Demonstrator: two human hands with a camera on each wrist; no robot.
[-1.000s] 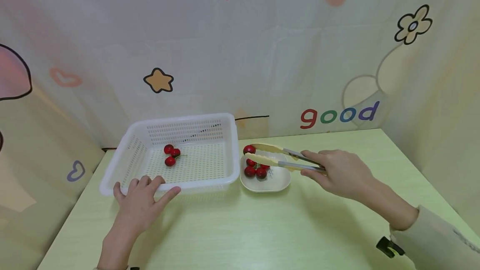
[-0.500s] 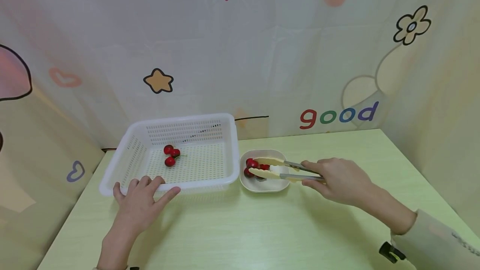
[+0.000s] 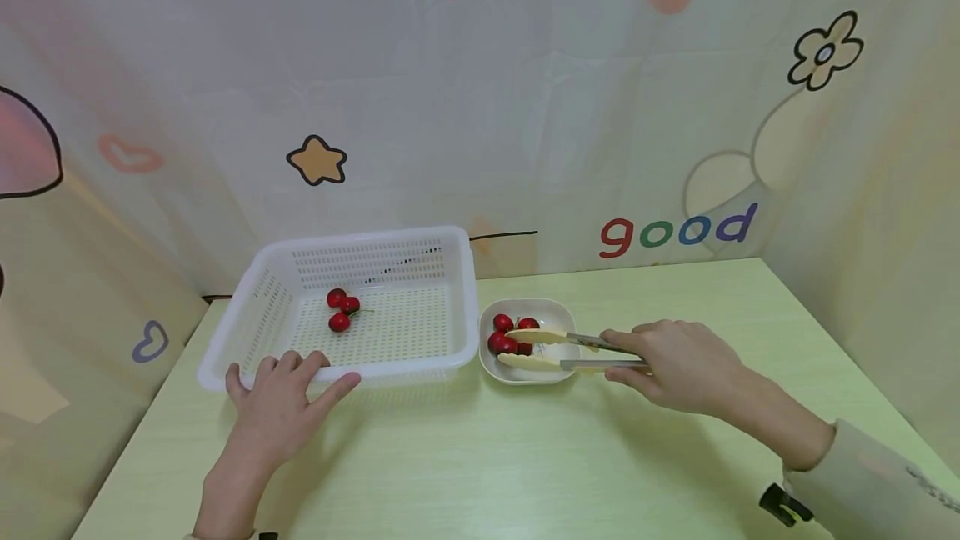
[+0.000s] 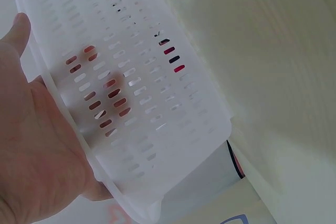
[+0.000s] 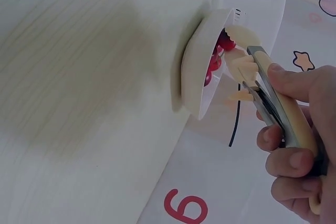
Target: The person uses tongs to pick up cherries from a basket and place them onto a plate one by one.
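Note:
My left hand (image 3: 279, 407) grips the near rim of a white slotted plastic basket (image 3: 397, 367); its fingers reach over the rim and show through the slots in the left wrist view. Three red cherries (image 3: 340, 322) lie inside, one with a stem. My right hand (image 3: 686, 365) holds tongs (image 3: 542, 337) with metal arms and cream scalloped tips. The tong tips are spread over a small white dish (image 3: 558, 311), beside several red cherries (image 3: 503, 343). One cherry sits close to the tips in the right wrist view; whether they touch it I cannot tell.
The dish stands just right of the basket on a pale green table (image 3: 480, 457). A printed curtain (image 3: 525, 107) hangs behind the table's far edge and along both sides.
The tongs have come down and toward me, into the dish. A cherry raised at their tips a second ago appears back among the others. My left hand and the basket stay put.

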